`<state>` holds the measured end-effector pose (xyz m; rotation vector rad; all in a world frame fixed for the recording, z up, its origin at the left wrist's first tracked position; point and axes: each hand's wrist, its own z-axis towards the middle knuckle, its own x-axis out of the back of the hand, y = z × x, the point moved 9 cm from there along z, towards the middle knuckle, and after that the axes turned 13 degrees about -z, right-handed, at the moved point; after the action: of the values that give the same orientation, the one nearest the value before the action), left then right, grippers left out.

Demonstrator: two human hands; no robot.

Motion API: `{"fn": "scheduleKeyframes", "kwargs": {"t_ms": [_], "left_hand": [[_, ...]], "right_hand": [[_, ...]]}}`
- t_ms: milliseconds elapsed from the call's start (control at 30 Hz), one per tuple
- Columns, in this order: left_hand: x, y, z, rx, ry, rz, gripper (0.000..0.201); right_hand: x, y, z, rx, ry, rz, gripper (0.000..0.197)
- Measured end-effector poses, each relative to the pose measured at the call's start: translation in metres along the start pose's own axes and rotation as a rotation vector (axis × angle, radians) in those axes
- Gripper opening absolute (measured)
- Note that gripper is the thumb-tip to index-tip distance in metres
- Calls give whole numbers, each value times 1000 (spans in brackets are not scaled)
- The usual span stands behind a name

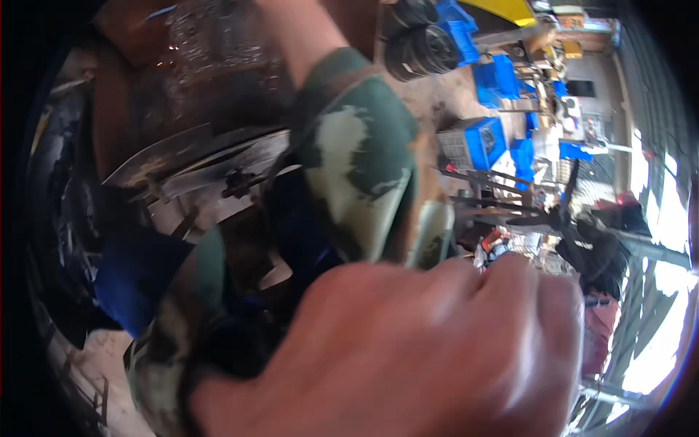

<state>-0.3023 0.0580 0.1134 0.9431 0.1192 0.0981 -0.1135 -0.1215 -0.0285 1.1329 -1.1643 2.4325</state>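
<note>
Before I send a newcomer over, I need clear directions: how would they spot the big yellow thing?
From the large camouflage sleeve near the picture's middle, go up and right to the blue bins. Just above them, cut off by the top edge, is the yellow thing. Its broad, bright yellow sets it apart from the blue bins and round black objects nearby.

Crates (486,141) lie beyond the near hand (429,342), right of the upper sleeve (360,146).
</note>
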Motion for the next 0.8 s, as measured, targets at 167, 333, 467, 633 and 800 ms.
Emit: {"fn": "scheduleKeyframes", "kwargs": {"t_ms": [167, 333, 467, 633, 800], "left_hand": [[-32, -20, 4, 231, -532, -111, 20], [12, -10, -39, -81, 615, -529, 16], [3, 2, -11, -47, -111, 90, 19], [75, -44, -12, 157, 129, 171, 23], [194, -103, -32, 331, 620, 209, 30]], "right_hand": [[1, 28, 20, 147, -232, 480, 17], [-7, 8, 15, 125, -234, 479, 16], [-3, 13, 13, 125, -196, 501, 17], [-6, 13, 8, 84, -241, 467, 17], [-1, 25, 11, 72, -264, 471, 17]]}}
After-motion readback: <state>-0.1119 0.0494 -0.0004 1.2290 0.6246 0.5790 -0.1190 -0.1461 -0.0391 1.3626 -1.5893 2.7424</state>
